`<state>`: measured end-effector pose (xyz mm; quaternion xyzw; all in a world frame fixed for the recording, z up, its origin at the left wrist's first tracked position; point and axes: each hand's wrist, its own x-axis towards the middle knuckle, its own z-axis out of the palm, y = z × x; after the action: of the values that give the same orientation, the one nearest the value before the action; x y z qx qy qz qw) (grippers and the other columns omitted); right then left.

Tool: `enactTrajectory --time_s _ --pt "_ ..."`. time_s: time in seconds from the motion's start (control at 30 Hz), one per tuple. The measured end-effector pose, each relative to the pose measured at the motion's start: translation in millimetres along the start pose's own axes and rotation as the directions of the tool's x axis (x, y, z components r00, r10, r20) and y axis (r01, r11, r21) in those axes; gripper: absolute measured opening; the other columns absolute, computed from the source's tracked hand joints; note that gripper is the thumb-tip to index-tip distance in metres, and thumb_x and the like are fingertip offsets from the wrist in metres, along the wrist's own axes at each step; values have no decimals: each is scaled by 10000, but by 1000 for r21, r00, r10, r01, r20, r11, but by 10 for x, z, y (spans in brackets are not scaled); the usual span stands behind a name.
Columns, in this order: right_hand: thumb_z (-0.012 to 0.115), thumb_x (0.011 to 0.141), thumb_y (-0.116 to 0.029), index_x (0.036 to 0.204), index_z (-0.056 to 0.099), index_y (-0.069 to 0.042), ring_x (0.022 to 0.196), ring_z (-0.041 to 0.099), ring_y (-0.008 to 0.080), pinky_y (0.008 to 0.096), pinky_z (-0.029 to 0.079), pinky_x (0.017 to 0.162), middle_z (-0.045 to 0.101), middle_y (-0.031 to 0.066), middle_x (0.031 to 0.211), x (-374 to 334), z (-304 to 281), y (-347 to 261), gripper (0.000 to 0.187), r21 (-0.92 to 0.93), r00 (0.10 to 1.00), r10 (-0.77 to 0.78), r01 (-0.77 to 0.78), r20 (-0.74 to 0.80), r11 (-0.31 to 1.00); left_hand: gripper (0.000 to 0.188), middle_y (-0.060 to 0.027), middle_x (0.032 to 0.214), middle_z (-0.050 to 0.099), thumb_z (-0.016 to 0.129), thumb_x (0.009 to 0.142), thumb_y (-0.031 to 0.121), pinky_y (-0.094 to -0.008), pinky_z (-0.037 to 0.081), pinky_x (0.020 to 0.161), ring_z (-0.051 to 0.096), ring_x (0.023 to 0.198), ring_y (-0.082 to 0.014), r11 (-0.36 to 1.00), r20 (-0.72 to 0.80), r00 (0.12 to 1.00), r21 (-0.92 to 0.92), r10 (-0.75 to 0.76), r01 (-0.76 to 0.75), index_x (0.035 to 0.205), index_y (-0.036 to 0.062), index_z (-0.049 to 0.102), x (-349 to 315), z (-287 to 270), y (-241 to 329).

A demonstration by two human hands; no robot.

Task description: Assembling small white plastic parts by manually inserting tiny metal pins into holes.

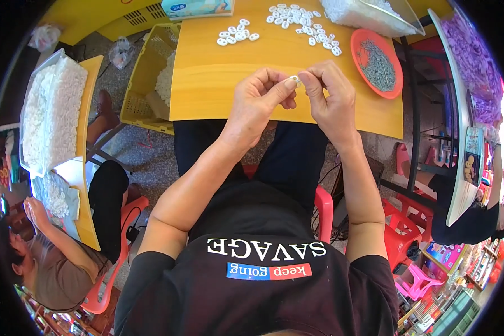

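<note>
Over the near part of the yellow table [218, 84], my two hands meet at the fingertips. Thumb and finger of my left hand [251, 103] pinch a small white oval plastic piece [294, 80]. Against its right side my right hand [333, 95] is closed in a pinch; whatever its fingertips hold is too small and covered to make out. Loose white oval pieces with two holes [238, 35] lie beyond my left hand, and a larger scatter of the same pieces [290, 15] lies farther back. To the right stands an orange-red plate [399, 78] heaped with small grey metal screws [378, 66].
A clear bin of white parts [369, 14] and a tissue pack [199, 8] stand at the table's far edge. Left of the table is a yellow crate [143, 84]. People sit at side tables, left [67, 246] and right; purple parts [473, 61] fill the right one.
</note>
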<state>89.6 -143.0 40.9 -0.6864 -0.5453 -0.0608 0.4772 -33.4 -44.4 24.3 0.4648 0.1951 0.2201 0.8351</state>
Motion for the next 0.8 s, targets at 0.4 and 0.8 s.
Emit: enactTrajectory --time_s 0.4,0.8 --pt "657 876 -71 797 552 10 591 542 254 337 433 528 542 118 699 -131 294 -74 155 105 948 261 -245 -183 964 124 -64 802 631 630 920 107 -255 470 714 587 739 -133 994 -60 995 -76 78 -83 927 -8 586 4 83 -129" --pt "625 916 -162 882 628 19 611 601 171 306 470 552 623 116 712 155 203 609 184 182 847 528 -510 -67 841 143 -42 775 617 629 922 131 -235 483 676 591 702 -102 994 -26 996 83 80 -77 927 -7 594 224 -206 -153"
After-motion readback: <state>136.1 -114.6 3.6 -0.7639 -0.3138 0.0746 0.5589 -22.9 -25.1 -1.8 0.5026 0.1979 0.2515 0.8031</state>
